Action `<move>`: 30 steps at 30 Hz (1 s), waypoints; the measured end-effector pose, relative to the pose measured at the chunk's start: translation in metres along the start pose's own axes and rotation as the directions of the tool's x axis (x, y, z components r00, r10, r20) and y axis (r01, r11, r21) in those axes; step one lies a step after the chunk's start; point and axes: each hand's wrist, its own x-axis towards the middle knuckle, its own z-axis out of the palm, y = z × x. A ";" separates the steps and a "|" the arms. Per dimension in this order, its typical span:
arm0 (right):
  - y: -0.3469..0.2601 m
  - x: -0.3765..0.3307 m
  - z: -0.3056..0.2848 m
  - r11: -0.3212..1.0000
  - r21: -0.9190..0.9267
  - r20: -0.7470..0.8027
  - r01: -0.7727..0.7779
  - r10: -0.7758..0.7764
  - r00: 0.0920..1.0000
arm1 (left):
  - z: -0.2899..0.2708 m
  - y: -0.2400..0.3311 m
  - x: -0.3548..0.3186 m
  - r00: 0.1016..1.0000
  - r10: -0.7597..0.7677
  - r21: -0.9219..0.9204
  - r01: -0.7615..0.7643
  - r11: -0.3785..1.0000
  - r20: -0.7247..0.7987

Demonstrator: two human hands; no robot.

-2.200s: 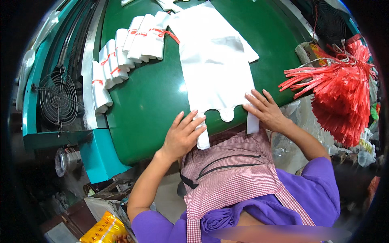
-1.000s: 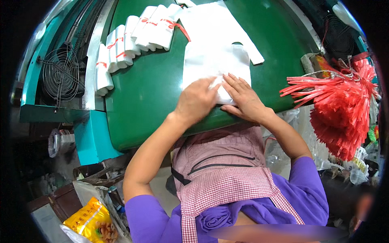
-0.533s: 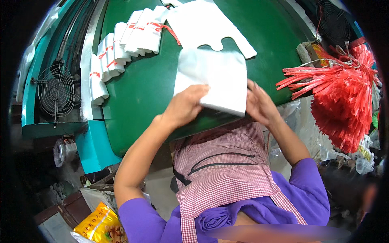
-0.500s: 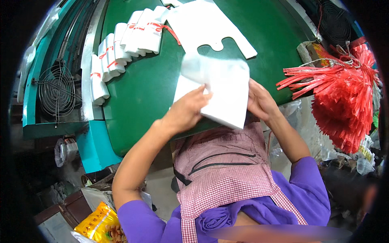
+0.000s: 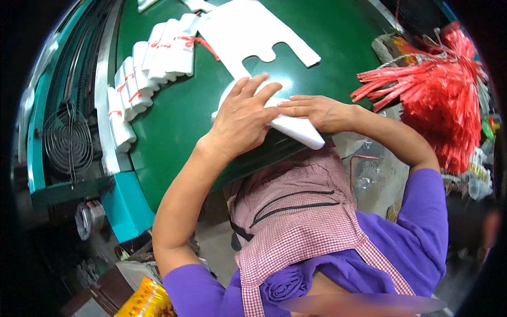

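A folded stack of white plastic bags (image 5: 294, 128) lies at the near edge of the green table (image 5: 174, 116). My left hand (image 5: 244, 115) presses flat on top of it, fingers spread. My right hand (image 5: 317, 111) holds the stack's right side, fingers pointing left and touching the left hand's fingertips. Behind them an unfolded stack of white vest-shaped bags (image 5: 253, 31) lies flat on the table.
A row of folded white bag bundles tied with red strips (image 5: 148, 68) lines the table's left edge. A thick bunch of red plastic strips (image 5: 438, 95) hangs at the right. A fan grille (image 5: 68, 142) sits on the teal machine frame at left. A yellow packet (image 5: 148, 301) lies below.
The bag stack was lying flat, then got folded and lifted off the table. It is now folded smaller and pressed down at the table's near edge under both hands.
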 end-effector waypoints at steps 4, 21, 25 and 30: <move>-0.020 -0.012 -0.008 0.928 0.318 0.044 -0.195 0.191 0.981 | 0.027 0.001 -0.033 0.940 -0.148 -0.130 0.195 0.972 0.308; -0.023 0.018 0.016 0.664 0.528 -0.191 -0.529 0.700 0.688 | 0.018 -0.003 -0.027 0.842 -0.483 -0.059 0.509 0.859 0.241; -0.025 -0.031 0.013 0.738 0.551 -0.378 -0.388 0.636 0.673 | 0.049 0.020 -0.014 0.934 -0.330 -0.271 0.355 0.895 0.134; -0.022 -0.127 0.005 0.660 0.137 -0.460 -0.739 0.703 0.542 | 0.050 0.005 -0.015 0.875 -0.344 -0.532 0.480 0.698 0.339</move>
